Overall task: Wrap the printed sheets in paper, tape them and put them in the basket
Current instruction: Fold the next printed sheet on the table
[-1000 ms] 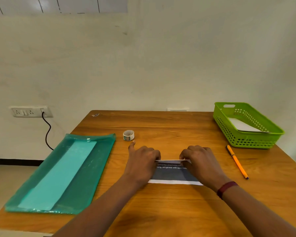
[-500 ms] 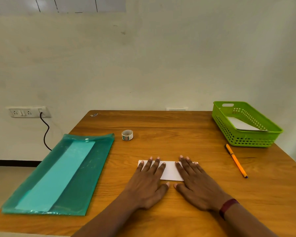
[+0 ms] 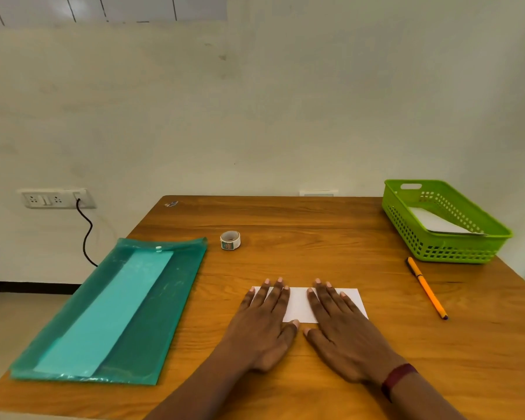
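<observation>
Paper packet [image 3: 300, 304], a white oblong folded flat, lies on the wooden tabletop [image 3: 315, 225] near the front edge, with its long sides running left to right. The face that shows is plain white and its corners look crisp. Both hands lie on it palms down, fingers straight and slightly spread. The left hand [image 3: 264, 322] covers the packet's left end and the right hand [image 3: 343, 331] most of its right half, so a strip of white shows between them. The two thumb tips sit close together at the packet's near edge. A dark red band [image 3: 397, 378] circles the right wrist.

From the packet, a small roll of tape [image 3: 230, 240] stands at about 11 o'clock, well apart. It carries a coloured label whose print is too small to read. At 3 o'clock lies an orange pen [image 3: 426, 287], angled with its dark tip toward the near side. Beyond the pen, at 2 o'clock, a lime-green perforated basket [image 3: 449, 253] sits at the tabletop's right edge, and a white packet [image 3: 437, 222] lies inside it. At 9 o'clock a translucent teal folder [image 3: 152, 322] with a snap button holds a paler sheet [image 3: 109, 310] and overhangs the left edge. A tiny scrap [image 3: 171, 204] lies at the far left corner. On the wall beyond, a switch plate [image 3: 55, 198] has a black cable [image 3: 87, 234] plugged in.
</observation>
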### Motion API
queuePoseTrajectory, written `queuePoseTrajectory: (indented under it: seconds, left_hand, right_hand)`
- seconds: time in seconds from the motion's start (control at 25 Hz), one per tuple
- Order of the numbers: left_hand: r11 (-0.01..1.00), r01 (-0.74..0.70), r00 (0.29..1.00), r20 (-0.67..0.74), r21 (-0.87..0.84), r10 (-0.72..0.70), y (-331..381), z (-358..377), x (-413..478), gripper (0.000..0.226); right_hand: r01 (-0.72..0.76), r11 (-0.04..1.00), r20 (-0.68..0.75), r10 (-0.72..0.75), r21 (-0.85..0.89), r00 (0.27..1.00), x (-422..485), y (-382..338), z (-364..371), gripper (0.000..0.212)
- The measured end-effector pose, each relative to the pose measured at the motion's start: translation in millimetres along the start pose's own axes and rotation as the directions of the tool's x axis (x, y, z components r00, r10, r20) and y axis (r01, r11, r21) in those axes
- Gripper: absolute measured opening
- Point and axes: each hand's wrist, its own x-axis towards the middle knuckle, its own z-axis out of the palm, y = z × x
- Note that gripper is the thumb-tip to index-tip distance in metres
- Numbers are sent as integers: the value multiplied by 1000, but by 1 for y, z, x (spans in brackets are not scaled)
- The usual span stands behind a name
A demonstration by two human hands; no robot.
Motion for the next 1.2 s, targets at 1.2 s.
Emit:
queuePoseTrajectory:
  seconds: [1.2]
  left_hand:
    - [776, 311, 723, -393, -548, -568, -154, -53, -68, 66]
  right_hand:
    - [246, 969, -534, -192, 32, 824, 37, -91, -10, 27]
